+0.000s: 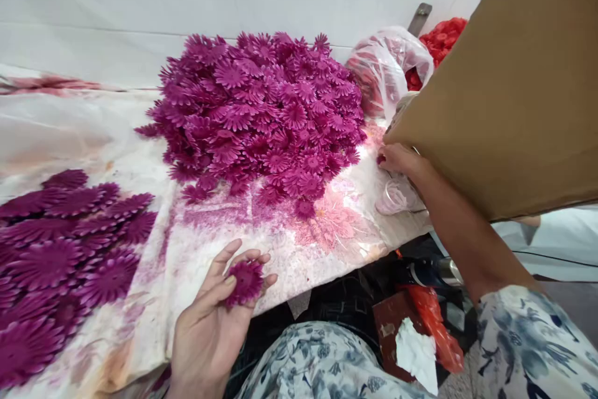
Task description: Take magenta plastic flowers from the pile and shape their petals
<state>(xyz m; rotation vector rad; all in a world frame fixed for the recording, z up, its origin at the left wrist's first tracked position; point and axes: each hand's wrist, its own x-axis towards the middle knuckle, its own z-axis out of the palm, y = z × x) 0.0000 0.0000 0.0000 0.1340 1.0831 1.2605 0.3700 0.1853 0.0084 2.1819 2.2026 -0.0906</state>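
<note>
Left hand (pixel 217 318) pinched magenta artificial flower (pixel 245 283), thumb against fingers — flower lay well left of right hand (pixel 400 159), whose fingers bent beside cardboard (pixel 509 94), hold unclear.

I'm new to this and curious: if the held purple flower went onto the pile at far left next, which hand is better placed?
Probably the left hand: it holds the purple flower and is nearer the pile at far left. The right hand is farther off, by the cardboard.
</note>
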